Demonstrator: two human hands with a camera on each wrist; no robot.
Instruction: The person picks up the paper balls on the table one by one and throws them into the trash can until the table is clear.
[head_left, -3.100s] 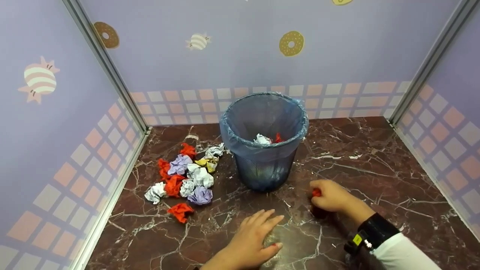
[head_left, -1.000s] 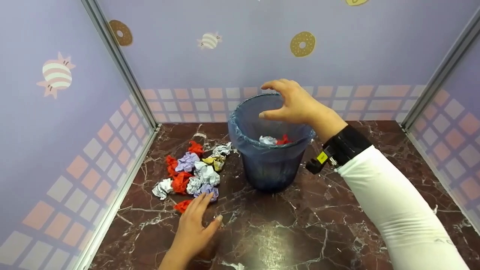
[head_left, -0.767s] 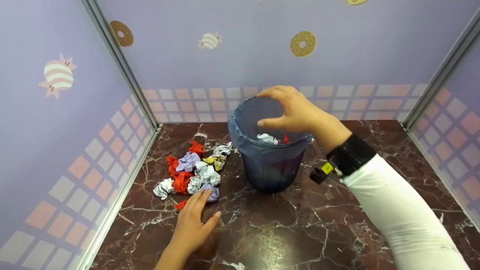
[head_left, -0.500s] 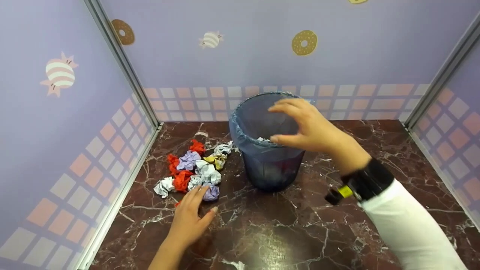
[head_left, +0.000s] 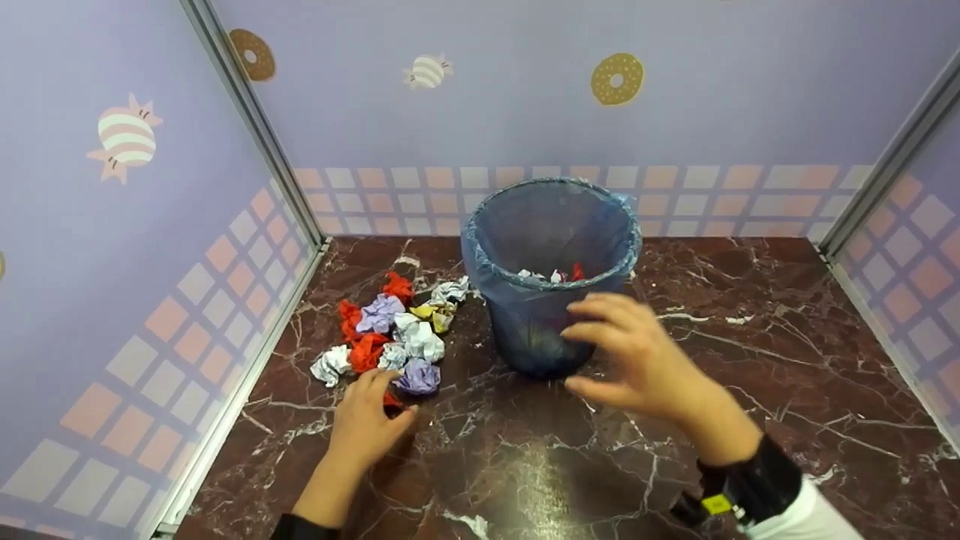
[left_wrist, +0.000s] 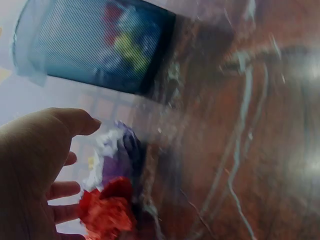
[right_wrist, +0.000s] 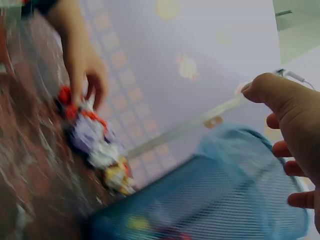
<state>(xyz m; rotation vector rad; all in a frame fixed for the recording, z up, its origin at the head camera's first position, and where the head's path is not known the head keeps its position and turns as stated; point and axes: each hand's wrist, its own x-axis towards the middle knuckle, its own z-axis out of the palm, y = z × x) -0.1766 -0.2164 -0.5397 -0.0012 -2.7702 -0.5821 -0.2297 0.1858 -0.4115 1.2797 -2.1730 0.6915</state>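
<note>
My left hand (head_left: pixel 365 424) reaches down at the near end of a pile of crumpled paper balls. A red paper ball (left_wrist: pixel 106 212) lies by its fingertips, mostly hidden behind the hand in the head view; in the left wrist view the thumb stands apart from it. Just beyond is a purple paper ball (head_left: pixel 418 376). My right hand (head_left: pixel 637 360), holding nothing, hovers before the right side of the mesh waste bin (head_left: pixel 536 330), fingers spread and slightly bent. Inside the bin, lined with a blue bag (head_left: pixel 480 259), white and red paper shows.
Several more red, white (head_left: pixel 420 337), purple and yellow paper balls (head_left: pixel 435 315) lie left of the bin on the dark marbled tabletop (head_left: pixel 540 465). Patterned panels (head_left: pixel 450 112) wall in the back and both sides.
A red piece was in my right hand earlier; that hand was then over the bin without it and has since drawn back toward me. My left hand moved left to the near red ball.
</note>
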